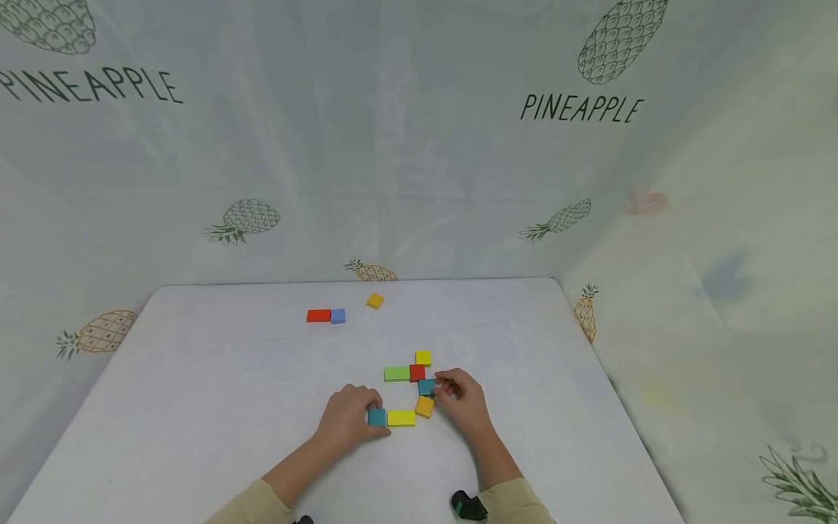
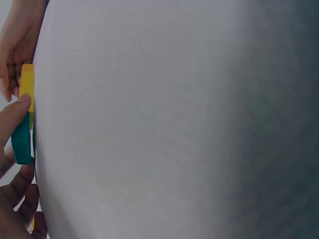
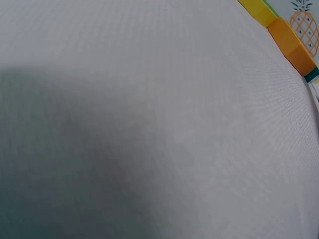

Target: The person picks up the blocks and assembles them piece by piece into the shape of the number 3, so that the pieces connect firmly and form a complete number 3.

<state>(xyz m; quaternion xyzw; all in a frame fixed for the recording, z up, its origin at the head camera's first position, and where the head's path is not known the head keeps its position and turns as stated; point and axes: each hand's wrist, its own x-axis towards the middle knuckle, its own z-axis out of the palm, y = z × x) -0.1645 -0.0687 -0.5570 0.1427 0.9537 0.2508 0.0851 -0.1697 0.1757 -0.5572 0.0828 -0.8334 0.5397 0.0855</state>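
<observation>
In the head view my left hand [image 1: 350, 416] pinches a teal block [image 1: 376, 417], thumb on the near side and fingers on the far side. A long yellow block [image 1: 401, 418] lies just right of it, seen also in the left wrist view [image 2: 27, 87]. From there an orange block [image 1: 424, 407], a second teal block [image 1: 426, 387], a red block [image 1: 417, 372] and a small yellow block [image 1: 423, 358] run away from me. A light green block [image 1: 396, 374] adjoins the red one. Loosely bent, my right hand [image 1: 463, 400] is beside the second teal block; whether it touches is unclear.
Farther back on the white table [image 1: 229, 378] lie a long red block [image 1: 318, 316] with a blue block [image 1: 337, 316] against its end. An orange-yellow block [image 1: 375, 300] sits near the far edge. A pineapple-printed curtain [image 1: 393, 145] hangs behind the table.
</observation>
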